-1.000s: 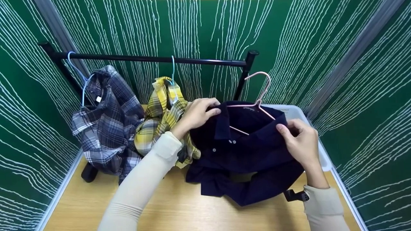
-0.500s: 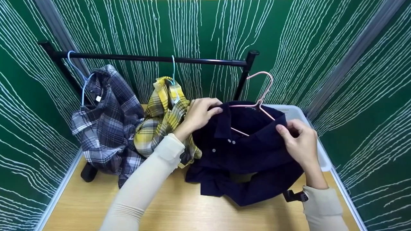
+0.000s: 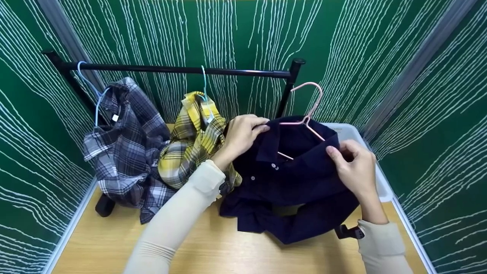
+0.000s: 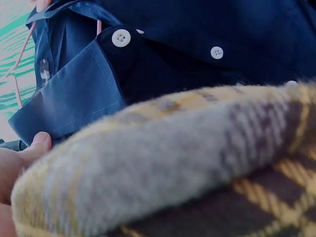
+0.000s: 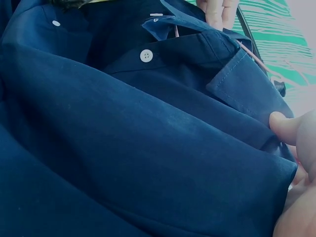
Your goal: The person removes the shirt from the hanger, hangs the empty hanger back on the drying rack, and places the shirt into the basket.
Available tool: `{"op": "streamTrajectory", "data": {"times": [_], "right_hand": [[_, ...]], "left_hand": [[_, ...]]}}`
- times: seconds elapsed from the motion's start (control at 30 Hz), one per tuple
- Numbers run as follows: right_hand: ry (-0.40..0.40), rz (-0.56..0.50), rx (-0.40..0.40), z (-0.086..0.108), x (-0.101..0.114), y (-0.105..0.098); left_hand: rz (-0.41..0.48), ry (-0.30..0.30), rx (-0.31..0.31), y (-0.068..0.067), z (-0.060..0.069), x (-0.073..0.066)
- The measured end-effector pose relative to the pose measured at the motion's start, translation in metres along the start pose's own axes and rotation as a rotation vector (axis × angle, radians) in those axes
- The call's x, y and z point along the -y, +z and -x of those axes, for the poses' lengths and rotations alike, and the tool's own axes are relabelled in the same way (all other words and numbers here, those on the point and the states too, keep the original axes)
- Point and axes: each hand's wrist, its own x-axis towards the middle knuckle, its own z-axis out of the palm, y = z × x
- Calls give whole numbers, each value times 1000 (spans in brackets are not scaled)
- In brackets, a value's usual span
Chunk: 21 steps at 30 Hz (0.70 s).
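A navy button-up shirt (image 3: pixel 300 186) hangs between my hands with a pink hanger (image 3: pixel 307 118) inside its collar. The hanger's hook points up, apart from the rack's bar. My left hand (image 3: pixel 243 134) pinches the shirt by the collar and shoulder on the left; its thumb (image 4: pixel 41 141) shows against the collar in the left wrist view. On the other side, my right hand (image 3: pixel 357 167) pinches the shirt's shoulder between thumb and fingers. White buttons (image 5: pixel 146 56) run down the front placket. Beside my left forearm hangs a yellow plaid shirt (image 3: pixel 190 152), which covers much of the left wrist view.
A black garment rack (image 3: pixel 167 69) spans the back. A grey-blue plaid shirt (image 3: pixel 125 152) hangs at its left on a blue hanger (image 3: pixel 98 95). Behind the navy shirt stands a white plastic basket (image 3: pixel 348 131). Green walls (image 3: pixel 430 125) enclose the wooden table (image 3: pixel 205 247).
My left hand has moved slightly to the right with the navy collar, and the collar opening looks narrower. The pink hanger has risen a little. My right hand has hardly moved.
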Motion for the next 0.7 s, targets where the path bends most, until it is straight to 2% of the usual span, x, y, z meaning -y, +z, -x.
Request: {"op": "streamTrajectory", "data": {"times": [0.23, 0.4, 0.7], "right_hand": [[-22, 9, -9, -1, 3, 1], [-24, 11, -16, -1, 5, 3], [-6, 12, -33, -3, 7, 4]], "left_hand": [[29, 39, 4, 2, -4, -10], [62, 43, 19, 3, -7, -16], [194, 29, 27, 5, -12, -16]]}}
